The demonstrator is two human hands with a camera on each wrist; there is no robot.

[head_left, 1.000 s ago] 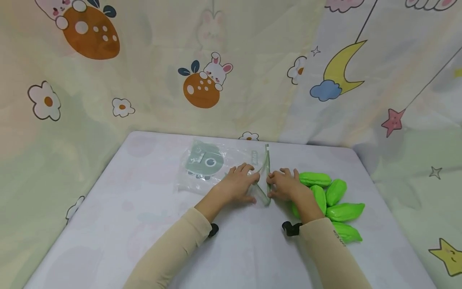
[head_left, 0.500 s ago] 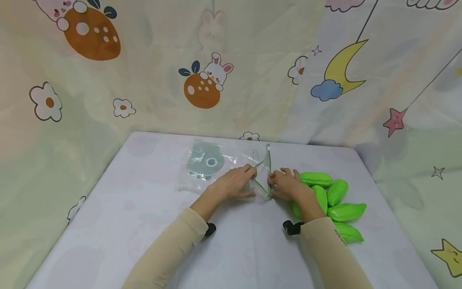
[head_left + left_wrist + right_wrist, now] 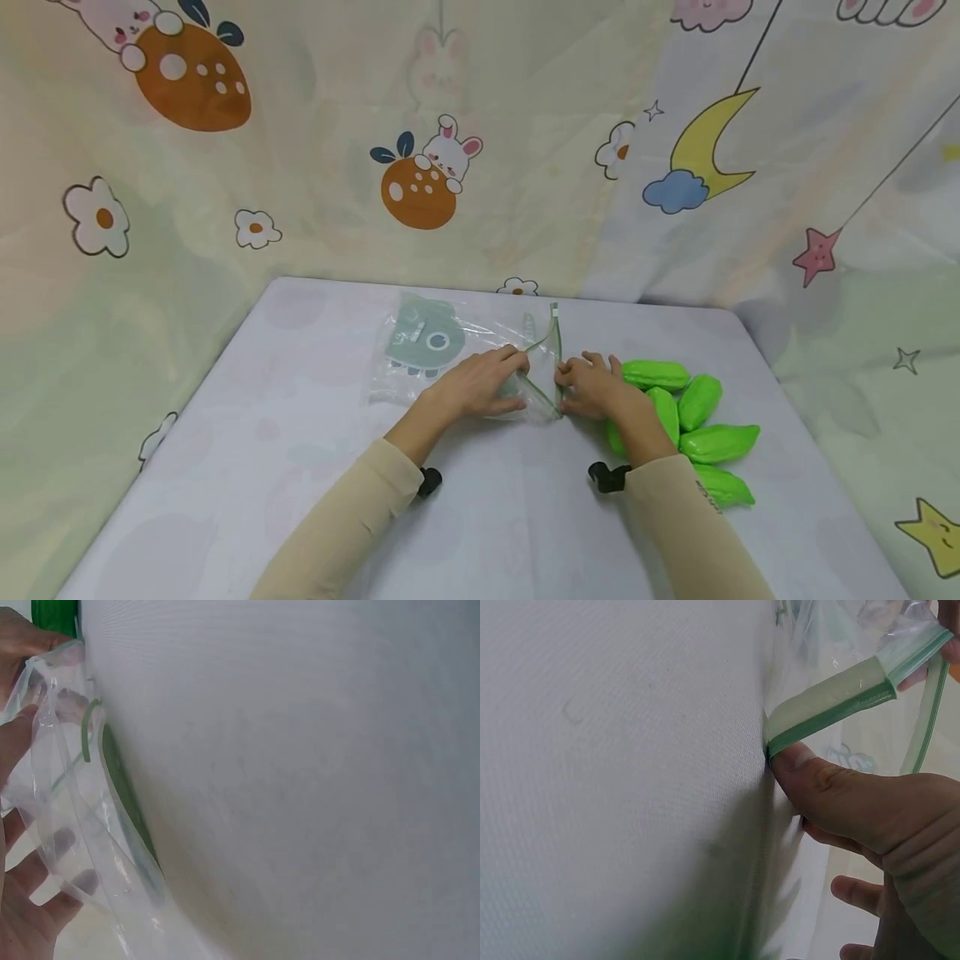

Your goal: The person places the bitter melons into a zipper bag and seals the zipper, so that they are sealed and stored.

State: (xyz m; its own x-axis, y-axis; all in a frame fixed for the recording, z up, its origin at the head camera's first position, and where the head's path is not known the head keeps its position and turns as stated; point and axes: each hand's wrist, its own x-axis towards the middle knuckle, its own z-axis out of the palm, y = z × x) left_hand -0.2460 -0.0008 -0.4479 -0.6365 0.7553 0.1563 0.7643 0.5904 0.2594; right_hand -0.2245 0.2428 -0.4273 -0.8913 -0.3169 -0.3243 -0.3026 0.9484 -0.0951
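The left hand (image 3: 472,386) has slid farther over the crinkled clear plastic bag (image 3: 480,333) on the table (image 3: 510,525), pinching one green lip (image 3: 541,394), the right hand (image 3: 592,386) gripping the other, glossy tapered pods (image 3: 718,443) right of the bag.

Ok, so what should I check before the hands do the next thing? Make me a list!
1. Clear bag on the table: ok.
2. Mouth spread: ok, its green edges stand apart in the middle.
3. Left hand on one edge: ok, holding it.
4. Right hand on the other edge: ok, touching it.
5. Green lumps in the bag: not ok, they lie outside.
6. Bag free of rips: cannot tell.
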